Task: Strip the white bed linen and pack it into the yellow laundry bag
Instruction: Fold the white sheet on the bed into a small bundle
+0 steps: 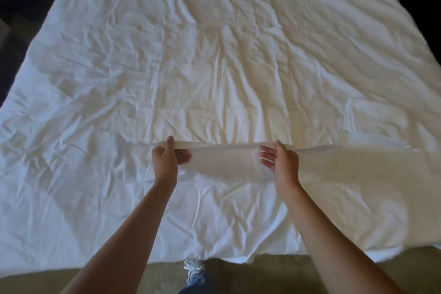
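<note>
The scene is seen from a single head-worn camera, held above the near edge of a bed [214, 55] and aimed forward and steeply down. The wide lens bends the bed's sides outward. Two forearms are seen reaching in from the near edge, and floor [250, 274] is shown directly below.

A wide bed [71, 234] fills nearly the whole view. Below its near edge runs a strip of dull olive-tan carpet [262, 274]. Beyond the bed's far-left corner the floor [21, 2] sinks into deep shadow, and past its far-right corner it is just as dark. Soft light falls warmer toward the bed's right side.
</note>
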